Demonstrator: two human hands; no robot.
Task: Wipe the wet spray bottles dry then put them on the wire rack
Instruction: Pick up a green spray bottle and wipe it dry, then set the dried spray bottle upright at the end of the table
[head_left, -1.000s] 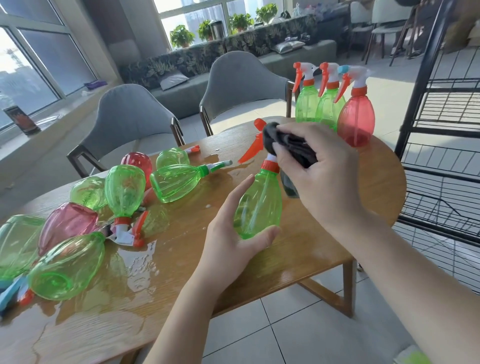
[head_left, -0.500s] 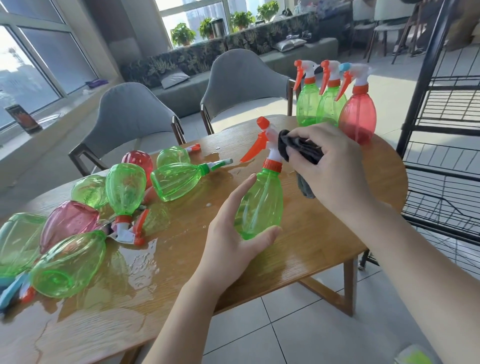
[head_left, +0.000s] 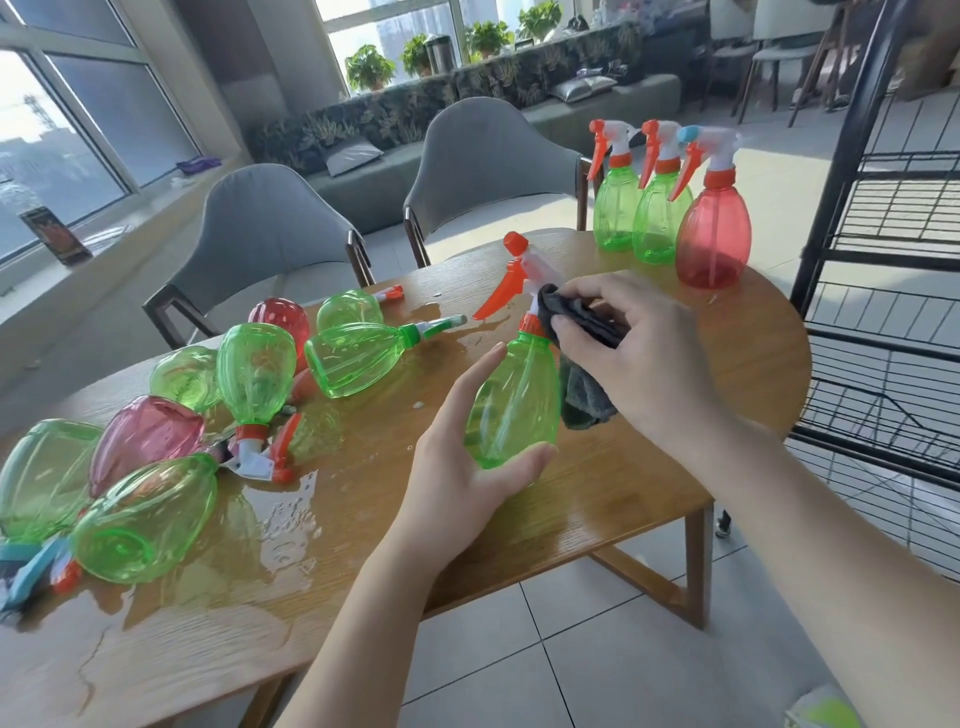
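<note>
- a green spray bottle (head_left: 511, 400) is gripped upright by the left hand (head_left: 462, 470).
- a dark cloth (head_left: 582, 358) is pinched by the right hand (head_left: 644, 353) against the bottle's neck, at 3 o'clock.

Three spray bottles stand upright at the table's far edge: two green (head_left: 615, 208) (head_left: 660, 218) and one red (head_left: 712, 239). One more green bottle (head_left: 511, 405) is upright in hand. Lying on the wet side are six green bottles (some overlapping) and two red ones (head_left: 148, 436) (head_left: 280, 319). One dark cloth (head_left: 584, 364). Two grey chairs (head_left: 270, 228) (head_left: 493, 156). One black wire rack (head_left: 883, 260).
</note>
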